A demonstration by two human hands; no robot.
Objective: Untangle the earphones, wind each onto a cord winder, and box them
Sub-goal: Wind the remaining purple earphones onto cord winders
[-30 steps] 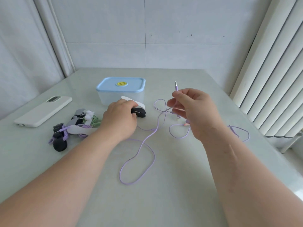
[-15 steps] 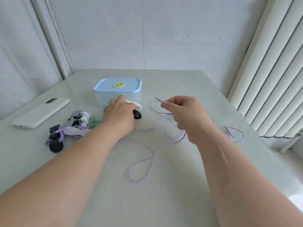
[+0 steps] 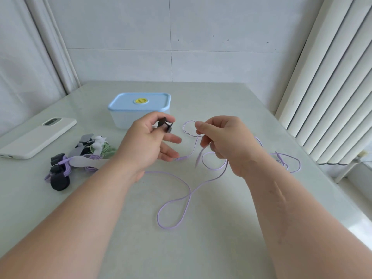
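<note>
My left hand (image 3: 147, 143) is raised above the table and pinches a small black cord winder (image 3: 164, 125) between thumb and fingers. My right hand (image 3: 225, 141) holds the purple earphone cable (image 3: 177, 200) near its plug end, which hangs down blurred below the fingers. The rest of that cable lies in loose loops across the table, running right to a tangle by the wrist. A clear box with a blue lid (image 3: 138, 107) stands shut behind my left hand.
A heap of wound purple, green and white earphones with black and grey winders (image 3: 80, 158) lies at the left. A white phone (image 3: 38, 137) lies face down farther left. A white radiator (image 3: 332, 97) borders the table's right edge.
My left hand has lifted the black winder off the table. My right hand has turned, and the plug end now hangs down instead of pointing up-left.
</note>
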